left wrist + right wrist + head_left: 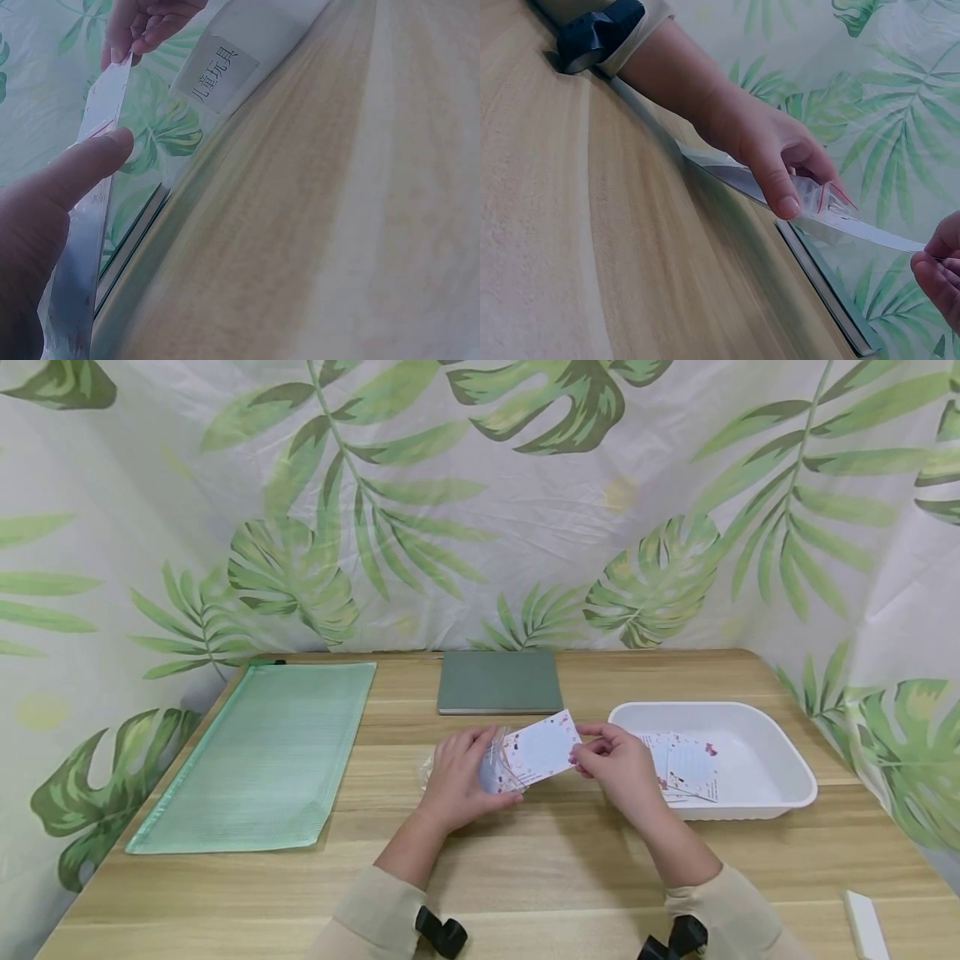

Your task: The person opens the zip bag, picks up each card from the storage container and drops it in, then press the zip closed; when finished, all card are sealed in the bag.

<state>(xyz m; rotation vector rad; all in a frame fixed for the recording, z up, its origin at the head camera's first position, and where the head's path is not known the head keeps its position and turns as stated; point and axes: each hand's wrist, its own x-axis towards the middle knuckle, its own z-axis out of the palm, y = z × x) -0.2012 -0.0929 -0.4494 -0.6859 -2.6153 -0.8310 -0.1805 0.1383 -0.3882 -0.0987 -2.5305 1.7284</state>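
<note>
Nearest me, along the bottom of my head view, two beige sleeves (378, 906) with black devices (442, 933) run out of frame. At the lower right a white object (866, 927) is cut off too, and I can't make out what it is.

Just below the centre, the left hand (459, 781) grips a clear plastic bag (493, 770), thumb on the near side. Part of the bag is covered by that hand, with a crumpled bit showing beyond its left edge. The right hand (621, 770) pinches the right end of a printed card (542, 748), which slants up at the centre; its left end overlaps the bag, and its small print is too fine for me to read. My left wrist view shows only the thumb of the left hand clearly.

To the right, the white tray (757, 760) holds more cards (690, 766), partly hidden by the right hand; I can't count them. At left lies a green mesh pouch (262, 760) on the wooden table (555, 885). Farther back, at centre, sits a dark green notebook (498, 682), before a leaf-patterned cloth (540, 527).
</note>
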